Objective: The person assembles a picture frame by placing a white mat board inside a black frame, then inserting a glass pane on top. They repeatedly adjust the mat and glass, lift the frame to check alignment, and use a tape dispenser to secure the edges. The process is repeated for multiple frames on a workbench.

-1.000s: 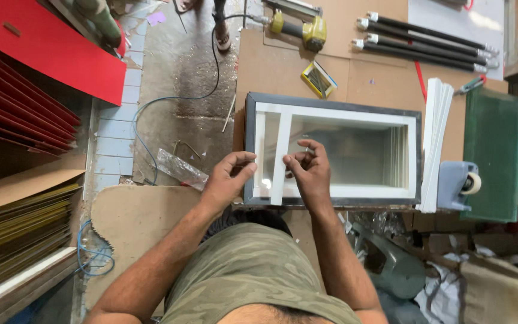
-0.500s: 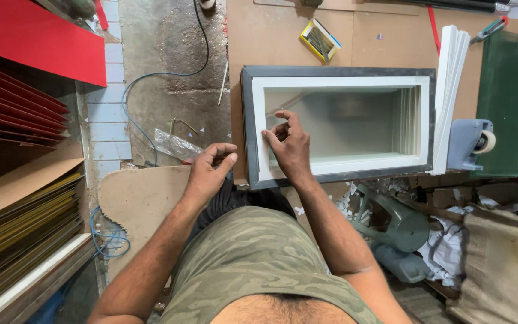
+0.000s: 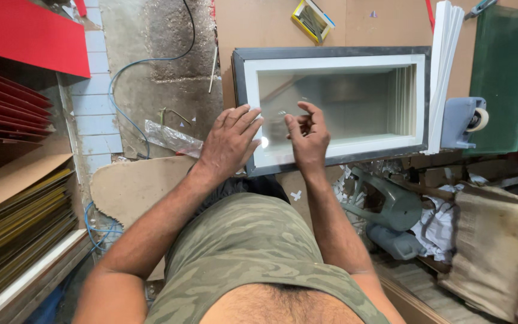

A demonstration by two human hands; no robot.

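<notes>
Here, the left hand (image 3: 228,143) lies flat, fingers spread, on the left end of the rectangular grey-and-white picture frame (image 3: 331,57), gripping nothing. The right hand (image 3: 308,137), half-curled, fingertips on its glass, holds nothing. The frame lies flat on the brown board (image 3: 259,24), long axis running nine to three o'clock. At three o'clock sits a blue tape dispenser (image 3: 461,122).

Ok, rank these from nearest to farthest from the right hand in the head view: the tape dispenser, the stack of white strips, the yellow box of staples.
1. The yellow box of staples, up above the right hand on the brown board, and the stack of white strips, along the frame's right edge: too close to call.
2. The tape dispenser, farthest right, beside the strips.
</notes>
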